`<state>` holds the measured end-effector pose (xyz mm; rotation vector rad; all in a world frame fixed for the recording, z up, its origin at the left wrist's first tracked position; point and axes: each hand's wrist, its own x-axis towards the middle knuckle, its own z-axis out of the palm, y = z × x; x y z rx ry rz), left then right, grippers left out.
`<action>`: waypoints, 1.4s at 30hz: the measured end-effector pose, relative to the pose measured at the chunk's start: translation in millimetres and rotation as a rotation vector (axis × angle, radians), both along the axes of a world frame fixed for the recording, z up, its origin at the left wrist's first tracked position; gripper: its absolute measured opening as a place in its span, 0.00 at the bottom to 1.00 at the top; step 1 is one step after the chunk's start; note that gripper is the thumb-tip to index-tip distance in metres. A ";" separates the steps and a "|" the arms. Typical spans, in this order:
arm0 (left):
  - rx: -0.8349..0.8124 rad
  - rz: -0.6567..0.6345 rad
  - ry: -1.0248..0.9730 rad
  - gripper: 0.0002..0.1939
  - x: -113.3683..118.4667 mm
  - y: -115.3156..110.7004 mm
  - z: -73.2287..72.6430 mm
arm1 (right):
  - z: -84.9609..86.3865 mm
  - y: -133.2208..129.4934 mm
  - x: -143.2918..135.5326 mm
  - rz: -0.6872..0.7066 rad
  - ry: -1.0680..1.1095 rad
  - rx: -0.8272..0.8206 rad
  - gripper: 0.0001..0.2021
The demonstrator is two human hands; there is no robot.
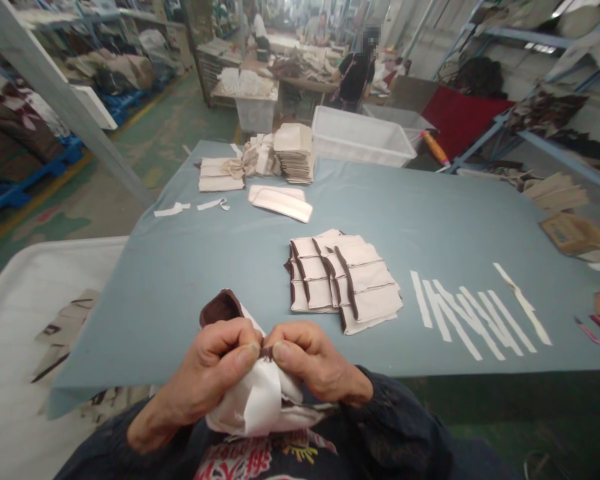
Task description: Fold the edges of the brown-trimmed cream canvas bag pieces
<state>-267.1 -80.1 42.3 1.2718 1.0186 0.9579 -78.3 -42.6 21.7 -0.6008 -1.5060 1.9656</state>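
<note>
A cream fabric piece with dark brown trim (243, 400) is held close to my body at the table's front edge. My left hand (215, 367) pinches its brown edge between thumb and finger. Right beside it, my right hand (315, 360) pinches the same brown edge, the thumbs nearly meeting. A white strip (263, 400) hangs down from the piece below my fingers. Its brown-lined end (223, 310) sticks out beyond my left hand. Ahead on the table lies an overlapping pile of cream panels with brown edges (370, 277).
Several white strips (460, 313) lie at the right on the blue-grey tablecloth (180, 267). Farther back are flat oval-ended pieces (285, 203), a stack of beige pieces (295, 150) and a white bin (365, 133). At the left stands a white tub (20, 293) holding fabric. A co-worker (355, 77) is in the background.
</note>
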 end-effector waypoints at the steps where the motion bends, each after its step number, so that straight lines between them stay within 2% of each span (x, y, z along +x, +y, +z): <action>1: -0.015 -0.016 -0.005 0.31 -0.3 -1.8 1.2 | 2.4 0.8 3.7 0.025 -0.004 0.034 0.26; 4: -0.057 -0.034 -0.035 0.31 3.6 -6.7 1.7 | 6.2 -1.2 8.3 0.042 0.000 0.099 0.25; 9: -0.062 0.074 -0.140 0.32 11.3 -6.1 -13.4 | -3.8 -2.2 0.7 -0.085 -0.015 0.091 0.27; 12: -0.020 0.043 -0.069 0.33 3.3 -0.1 -15.9 | -7.1 6.5 2.2 -0.141 -0.005 0.212 0.27; 14: 0.041 -0.033 0.049 0.33 -5.4 5.1 -7.6 | -3.0 13.5 6.4 -0.162 -0.013 0.354 0.25; 17: 0.171 -0.157 0.278 0.31 -14.5 12.8 16.3 | 9.2 21.9 11.5 -0.157 -0.055 0.574 0.20; 19: 0.235 -0.221 0.394 0.27 -15.3 16.4 32.1 | 16.9 25.2 12.2 -0.146 -0.081 0.688 0.18; 21: 0.287 -0.258 0.461 0.22 -13.3 18.0 41.9 | 22.0 26.7 11.7 -0.136 -0.106 0.768 0.17; 23: 0.331 -0.267 0.502 0.19 -10.2 17.6 44.2 | 24.9 26.4 11.3 -0.118 -0.131 0.824 0.16; 27: 0.360 -0.179 0.512 0.15 -5.0 13.1 35.8 | 27.1 24.9 10.5 -0.107 -0.155 0.909 0.13; 32: 0.272 0.002 0.443 0.17 -1.5 11.7 25.1 | 15.5 32.3 10.6 -0.249 -0.156 0.768 0.08; 34: 0.217 0.103 0.422 0.18 -2.3 13.2 20.5 | 5.7 34.4 14.1 -0.318 -0.184 0.673 0.11; 36: 0.179 0.190 0.431 0.20 -5.8 14.7 13.9 | -5.0 32.4 19.7 -0.288 -0.245 0.558 0.13; 39: 0.187 0.301 0.497 0.21 -15.4 14.7 2.4 | -21.2 23.4 29.0 -0.167 -0.384 0.435 0.13; 42: 0.229 0.380 0.562 0.20 -25.4 10.0 -4.9 | -39.6 12.8 34.7 -0.194 -0.497 0.413 0.13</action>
